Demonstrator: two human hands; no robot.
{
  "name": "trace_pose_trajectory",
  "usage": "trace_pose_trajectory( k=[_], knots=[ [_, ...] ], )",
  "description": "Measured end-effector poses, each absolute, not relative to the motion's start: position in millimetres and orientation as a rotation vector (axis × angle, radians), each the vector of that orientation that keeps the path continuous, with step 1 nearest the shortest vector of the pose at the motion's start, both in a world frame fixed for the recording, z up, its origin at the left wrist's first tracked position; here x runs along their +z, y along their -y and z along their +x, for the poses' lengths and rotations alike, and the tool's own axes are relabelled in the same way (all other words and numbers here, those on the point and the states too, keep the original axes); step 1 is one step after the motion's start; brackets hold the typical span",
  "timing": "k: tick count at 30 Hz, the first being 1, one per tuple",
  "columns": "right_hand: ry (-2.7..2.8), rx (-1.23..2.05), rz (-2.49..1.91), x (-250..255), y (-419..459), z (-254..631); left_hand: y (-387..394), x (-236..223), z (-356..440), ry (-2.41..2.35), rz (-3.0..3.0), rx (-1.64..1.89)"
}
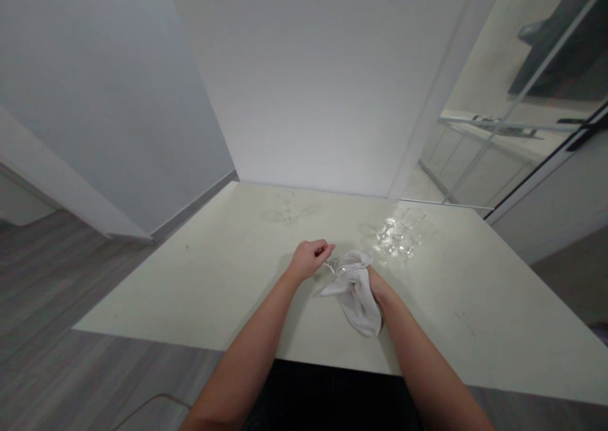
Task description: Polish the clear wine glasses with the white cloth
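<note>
A pale bench (pixel 228 292) spreads in front of me, pushed against a white wall (pixel 323 83). A lone clear glass (pixel 287 207) stands near its far edge, and a cluster of clear glasses (pixel 399 235) sits to my right. Grey wood floor (pixel 42 279) lies on my left.

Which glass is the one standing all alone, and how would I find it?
Start at the pale table and look to its far edge by the white wall. A single clear stemmed glass stands there, left of centre. Unlike the cluster of glasses on the right, it has no neighbours, and no hand touches it.
</note>
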State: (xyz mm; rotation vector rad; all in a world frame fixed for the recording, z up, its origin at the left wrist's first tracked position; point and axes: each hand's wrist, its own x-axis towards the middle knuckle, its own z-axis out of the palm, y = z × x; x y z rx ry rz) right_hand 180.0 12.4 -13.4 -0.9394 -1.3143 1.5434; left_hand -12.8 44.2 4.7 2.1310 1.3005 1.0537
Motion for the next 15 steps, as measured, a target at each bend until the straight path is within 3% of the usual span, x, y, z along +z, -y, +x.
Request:
trace_pose_trajectory(
  k=[15],
  knots=[
    [1.305,1.519,-0.982,-16.8,-12.6,181.9,-44.5,3.9,-13.0,-1.298,2.131,1.061]
  ],
)
